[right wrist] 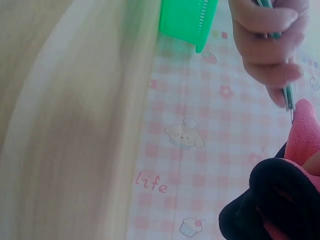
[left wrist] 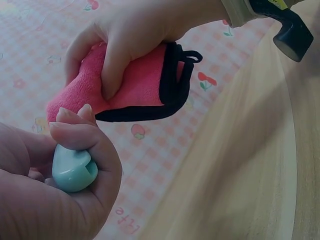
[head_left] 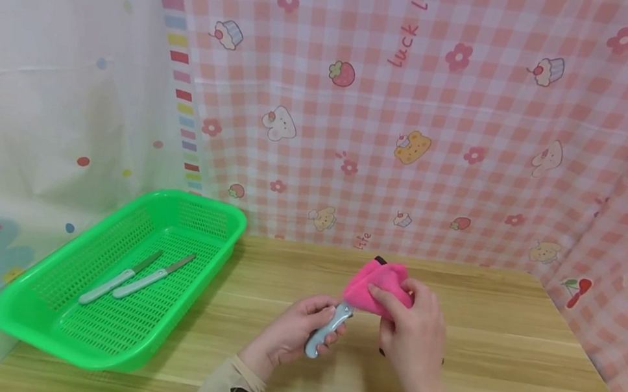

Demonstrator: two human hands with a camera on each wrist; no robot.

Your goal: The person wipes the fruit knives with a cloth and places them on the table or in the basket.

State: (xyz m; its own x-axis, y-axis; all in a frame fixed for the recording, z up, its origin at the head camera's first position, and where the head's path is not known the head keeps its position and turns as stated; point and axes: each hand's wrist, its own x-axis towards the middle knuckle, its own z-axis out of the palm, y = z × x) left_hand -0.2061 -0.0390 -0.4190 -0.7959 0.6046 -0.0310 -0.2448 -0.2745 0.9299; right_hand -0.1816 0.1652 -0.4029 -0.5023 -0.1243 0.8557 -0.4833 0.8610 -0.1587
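Note:
My left hand (head_left: 294, 328) grips the pale blue handle of a knife (head_left: 328, 332), which tilts up and away above the table. A folded pink cloth (head_left: 366, 285) with black edging covers the knife's blade. Pinching that cloth from the right is my right hand (head_left: 416, 333), its thumb pressed on top. The left wrist view gives the rounded end of the knife handle (left wrist: 74, 169) inside the curled left fingers, while the cloth (left wrist: 135, 82) shows a black loop at one corner. In the right wrist view the cloth (right wrist: 306, 131) meets the knife just past the handle.
On the left of the wooden table (head_left: 483, 347) stands a green plastic basket (head_left: 163, 341) with slotted sides. Two knives (head_left: 147, 280) with pale handles lie in it, blades out. A pink checked curtain (head_left: 349, 194) hangs behind the table and a white one (head_left: 117, 119) at the left.

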